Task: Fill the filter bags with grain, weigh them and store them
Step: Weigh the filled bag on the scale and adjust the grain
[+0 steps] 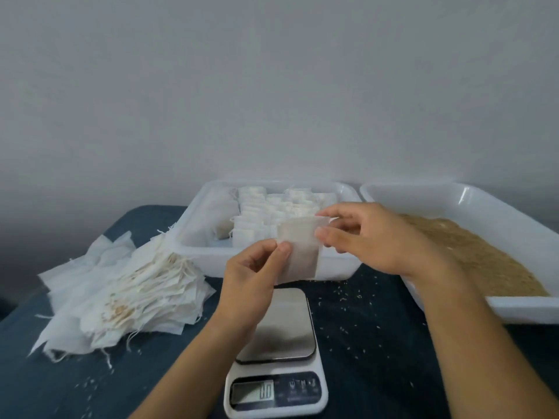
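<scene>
Worktop [372, 343] covered in dark blue cloth carries everything. White plastic tray [472, 204] at right holds loose tan grain [484, 255]. Second white plastic tray [193, 237], middle back, holds rows of filled white filter bags [266, 213]. Heap of empty white drawstring filter bags [127, 291] lies at left. White digital kitchen scale [278, 358] with steel platform sits near front, display reading 0.0. Left hand [251, 282] pinches side edge of one thin white paper filter bag [299, 252], held above scale; right hand [372, 237] pinches its open top rim. Stray grains [357, 300] scattered on cloth.
</scene>
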Tool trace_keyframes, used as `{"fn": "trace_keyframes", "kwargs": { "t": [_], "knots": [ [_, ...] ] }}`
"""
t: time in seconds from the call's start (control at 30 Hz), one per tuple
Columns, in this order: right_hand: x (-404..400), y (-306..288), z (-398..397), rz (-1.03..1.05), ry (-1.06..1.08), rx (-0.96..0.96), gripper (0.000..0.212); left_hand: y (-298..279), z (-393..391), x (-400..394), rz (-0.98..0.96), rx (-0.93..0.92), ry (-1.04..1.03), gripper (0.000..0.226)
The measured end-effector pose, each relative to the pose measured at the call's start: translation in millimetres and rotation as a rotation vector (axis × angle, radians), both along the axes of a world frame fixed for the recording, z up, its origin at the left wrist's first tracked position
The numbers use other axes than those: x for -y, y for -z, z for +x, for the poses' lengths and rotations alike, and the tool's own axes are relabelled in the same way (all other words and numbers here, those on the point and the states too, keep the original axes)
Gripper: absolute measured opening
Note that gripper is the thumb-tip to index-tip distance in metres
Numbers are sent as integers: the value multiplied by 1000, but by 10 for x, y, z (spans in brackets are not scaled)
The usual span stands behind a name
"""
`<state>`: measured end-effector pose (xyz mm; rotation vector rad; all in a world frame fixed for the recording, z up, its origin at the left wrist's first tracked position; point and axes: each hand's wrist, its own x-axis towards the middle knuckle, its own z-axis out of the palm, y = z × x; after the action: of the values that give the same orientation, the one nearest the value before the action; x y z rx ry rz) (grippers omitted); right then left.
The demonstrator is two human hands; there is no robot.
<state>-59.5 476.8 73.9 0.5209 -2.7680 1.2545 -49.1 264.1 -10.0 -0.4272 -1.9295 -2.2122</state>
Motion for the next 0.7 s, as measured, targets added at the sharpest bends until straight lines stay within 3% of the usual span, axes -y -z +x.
{"fn": "trace_keyframes", "kwargs": {
  "t": [0.03, 0.13, 0.23, 0.3, 0.4, 0.5, 0.57, 0.7],
  "knots": [
    [81, 77, -16, -30, 18, -21, 14, 19, -10, 45, -3, -5, -15, 26],
    [253, 323, 23, -123, 46, -117, 15, 71, -28, 187, -22, -3, -23, 24],
    [339, 517, 136, -149, 29, -206, 13, 145, 6, 351, -30, -35, 134, 8],
    [404, 636, 224, -179, -19, -214, 10, 208, 44, 441, -83, -61, 189, 18],
    [507, 835, 316, -186, -2, -301, 6, 307, 62, 519, -171, -90, 98, 5],
    [583, 971, 375, -182, 70, -368, 23, 383, 59, 559, -172, -34, 64, 19],
    [610, 1015, 392, -219, 94, -386, 21, 392, 55, 583, -184, -6, 74, 26],
    [640, 1053, 382, -232, 148, -407, 19, 370, 58, 584, -181, 34, 110, 14]
  ]
}}
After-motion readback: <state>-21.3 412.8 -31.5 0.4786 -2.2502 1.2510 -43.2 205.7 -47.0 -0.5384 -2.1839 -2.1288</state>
